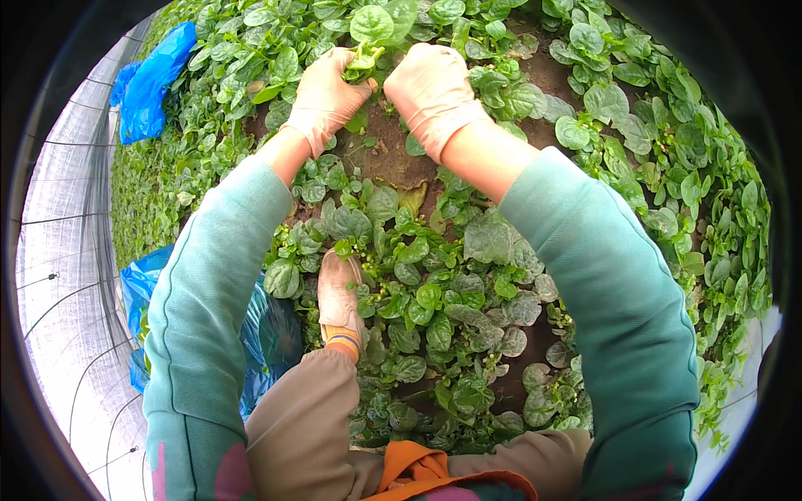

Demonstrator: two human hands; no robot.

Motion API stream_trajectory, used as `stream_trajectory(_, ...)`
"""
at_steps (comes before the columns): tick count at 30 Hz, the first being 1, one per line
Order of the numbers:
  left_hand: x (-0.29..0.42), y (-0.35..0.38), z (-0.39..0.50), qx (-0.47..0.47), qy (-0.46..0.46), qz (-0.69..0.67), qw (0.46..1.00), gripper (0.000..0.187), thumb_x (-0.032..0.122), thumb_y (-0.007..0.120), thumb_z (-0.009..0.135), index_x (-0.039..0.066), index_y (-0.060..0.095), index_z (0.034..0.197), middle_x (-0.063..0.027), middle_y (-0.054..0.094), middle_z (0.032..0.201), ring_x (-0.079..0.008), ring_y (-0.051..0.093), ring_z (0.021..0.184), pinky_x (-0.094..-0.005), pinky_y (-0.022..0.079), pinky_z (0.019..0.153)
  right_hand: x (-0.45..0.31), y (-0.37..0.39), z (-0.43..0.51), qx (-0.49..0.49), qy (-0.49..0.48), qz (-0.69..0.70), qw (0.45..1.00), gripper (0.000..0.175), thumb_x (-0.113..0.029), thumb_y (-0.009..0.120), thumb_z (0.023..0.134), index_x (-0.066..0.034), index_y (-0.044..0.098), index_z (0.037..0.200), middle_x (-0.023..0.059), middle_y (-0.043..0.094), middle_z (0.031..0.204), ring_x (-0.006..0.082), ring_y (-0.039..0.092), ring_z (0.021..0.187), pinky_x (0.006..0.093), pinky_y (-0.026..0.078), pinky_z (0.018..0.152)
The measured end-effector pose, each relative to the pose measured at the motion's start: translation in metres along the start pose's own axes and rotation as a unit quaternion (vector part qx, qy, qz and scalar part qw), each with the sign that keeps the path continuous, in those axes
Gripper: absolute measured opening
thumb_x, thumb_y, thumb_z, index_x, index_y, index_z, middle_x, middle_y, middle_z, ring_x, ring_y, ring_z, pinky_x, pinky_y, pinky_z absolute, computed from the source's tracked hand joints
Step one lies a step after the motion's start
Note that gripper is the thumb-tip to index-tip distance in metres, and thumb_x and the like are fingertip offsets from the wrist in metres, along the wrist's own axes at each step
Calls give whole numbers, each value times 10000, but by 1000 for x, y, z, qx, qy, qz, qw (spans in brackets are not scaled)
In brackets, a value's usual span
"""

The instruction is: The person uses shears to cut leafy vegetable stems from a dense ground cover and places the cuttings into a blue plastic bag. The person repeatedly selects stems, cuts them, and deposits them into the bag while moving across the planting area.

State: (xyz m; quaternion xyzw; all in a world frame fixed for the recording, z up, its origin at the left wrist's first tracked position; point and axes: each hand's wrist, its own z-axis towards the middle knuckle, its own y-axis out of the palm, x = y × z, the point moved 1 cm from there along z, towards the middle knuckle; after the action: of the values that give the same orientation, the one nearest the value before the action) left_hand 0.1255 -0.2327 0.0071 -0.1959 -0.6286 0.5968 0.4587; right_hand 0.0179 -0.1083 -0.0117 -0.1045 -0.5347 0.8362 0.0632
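Note:
Both my hands wear thin pale gloves and are raised over rows of leafy green plants. My left hand [332, 94] grips a small bunch of cut green stems with leaves [365, 57] between thumb and fingers. Just to its right, my right hand [432, 91] is curled closed, knuckles up; its fingertips are hidden, so whether it pinches a stem does not show. A large round leaf [372, 24] stands just above and between the hands. Beneath them lies a patch of brown soil [382, 153].
A blue plastic bag [150, 87] lies on the plants at upper left. Another blue bag [272, 338], bulging, with leaves visible at its opening, is beside my leg. My shoe [338, 288] stands among the low plants. Plastic sheeting [69, 250] with thin ribs runs along the left.

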Motion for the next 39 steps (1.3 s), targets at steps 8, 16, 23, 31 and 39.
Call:
stream_trajectory(8, -15, -23, -2, 76, -11, -70, 995, 468, 101, 787, 797, 29, 610, 1225, -38, 694, 1098, -116, 620, 988, -272, 494, 899, 32, -20, -12, -77, 56, 47, 994, 151, -142, 652, 826, -14, 705, 888, 216, 677, 869, 364, 702, 793, 424, 586, 692)
stream_trajectory(16, -18, -58, -9, -20, 44, 41, 998, 618, 152, 781, 744, 156, 510, 1299, -160, 665, 1065, -350, 634, 1038, -398, 499, 921, 67, -38, -19, -134, 217, 123, 959, 423, -416, 663, 815, -91, 734, 1077, 190, 712, 938, 346, 693, 879, 415, 549, 815)
stream_trajectory(23, 25, -17, 16, -231, 69, 161, 957, 860, -30, 691, 706, 321, 446, 1452, -177, 194, 1602, -378, 470, 1330, -378, 433, 1088, 57, -18, -1, -183, 202, 191, 943, 436, -432, 663, 774, -80, 746, 1018, 182, 716, 921, 349, 691, 861, 407, 542, 825)
stream_trajectory(31, 11, -4, 56, -218, -28, 108, 970, 974, 82, 795, 721, 84, 264, 1538, -204, 219, 1595, -317, 332, 1430, -333, 312, 1161, 52, -25, -7, -145, 180, 179, 956, 406, -397, 668, 800, -56, 742, 1009, 195, 712, 896, 345, 691, 857, 415, 544, 813)
stream_trajectory(39, -20, -5, 10, -200, -113, -199, 953, 997, 44, 805, 714, 33, 245, 1539, -139, 390, 1522, -230, 415, 1355, -300, 330, 1122, 33, -18, -4, -78, 54, 95, 991, 205, -240, 651, 797, -54, 728, 835, 178, 693, 798, 362, 691, 765, 439, 562, 709)
